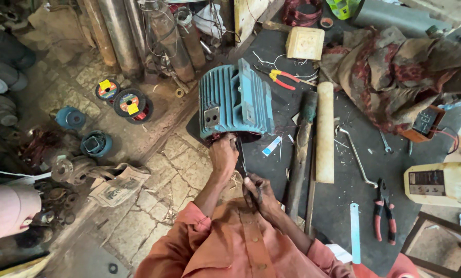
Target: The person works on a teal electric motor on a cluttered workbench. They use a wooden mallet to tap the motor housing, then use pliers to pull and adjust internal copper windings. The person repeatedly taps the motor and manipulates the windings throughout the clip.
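1. Resting at the left edge of a dark mat (343,170), the blue ribbed motor housing (234,100) sits where the mat meets the stone floor (153,201); open floor lies to its left, while the right side is crowded by a wooden roller (324,134) and a dark bar (300,154) lying just beside it.
2. The housing's long axis runs away from the person, its open end (copper windings just visible) facing the person's chest; the left hand (223,154) is curled shut at that open mouth, touching the rim; the right hand (259,193) sits nearer the body, pinching a thin dark tool (241,157) that points up toward the opening.
3. A small grey square plate (211,117) is fixed on the housing's left side; two round wire spools (129,103) with yellow tags lie on the floor to the left; a cream rectangular box (305,43) sits at the far edge of the mat; a yellow-cream meter (441,184) lies at the right edge.
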